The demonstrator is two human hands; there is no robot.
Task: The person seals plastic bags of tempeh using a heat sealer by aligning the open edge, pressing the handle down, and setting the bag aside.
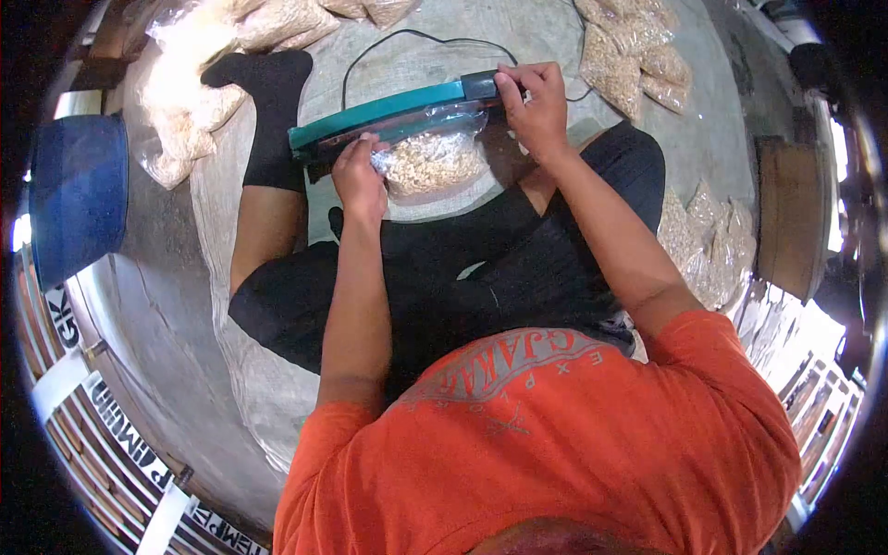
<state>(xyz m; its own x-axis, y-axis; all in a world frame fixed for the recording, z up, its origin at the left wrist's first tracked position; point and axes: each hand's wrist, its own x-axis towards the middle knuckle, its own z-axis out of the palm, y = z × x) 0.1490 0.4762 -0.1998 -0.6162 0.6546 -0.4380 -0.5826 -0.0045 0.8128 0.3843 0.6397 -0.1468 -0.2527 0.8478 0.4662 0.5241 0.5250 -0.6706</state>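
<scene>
A green hand-lever bag sealer [379, 110] lies across the floor in front of my crossed legs. My right hand [536, 111] is closed around the black handle [480, 85] at its right end, thumb underneath. Just below the sealer's bar rests a clear plastic bag of pale beans [433, 165], its top edge reaching up under the bar. With fingers pinched, my left hand [361, 180] grips the bag's upper left corner beside the bar. A black cord [407, 33] loops behind the sealer.
Filled bean bags lie at the upper left [185, 111], upper right [638, 55] and right [708, 245]. A pale woven sheet [250, 398] covers the floor. A blue tub [79, 199] stands at left, a brown box [791, 217] at right. Slatted racks flank both sides.
</scene>
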